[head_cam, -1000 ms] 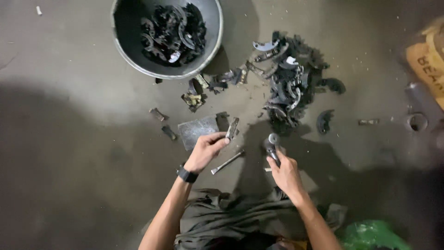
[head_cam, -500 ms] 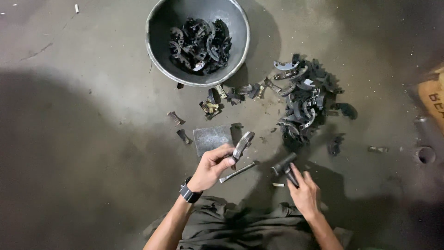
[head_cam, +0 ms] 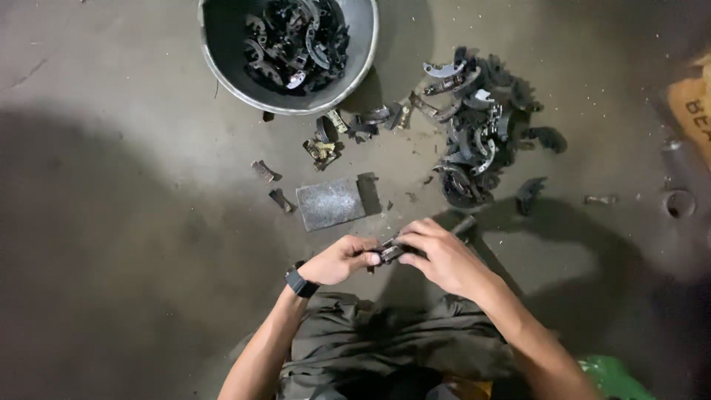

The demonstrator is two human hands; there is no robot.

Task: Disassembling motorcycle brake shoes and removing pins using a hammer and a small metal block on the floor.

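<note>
Dark metal part (head_cam: 390,250) gripped by both hands, left (head_cam: 342,260), right (head_cam: 443,255); fingers hide most of it.

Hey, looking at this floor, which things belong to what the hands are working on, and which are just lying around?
In hand:
- left hand and right hand, both gripping a dark metal part
- pile of curved metal parts
- grey bucket of similar parts
- flat metal plate

Lying about:
- cardboard box
- green bag
- small ring

floor (head_cam: 111,222): grey concrete | bucket (head_cam: 222,67): grey | scrap parts (head_cam: 474,133): black, silver | plate (head_cam: 329,202): speckled grey | wristband (head_cam: 299,283): black | bag (head_cam: 615,374): green
</note>
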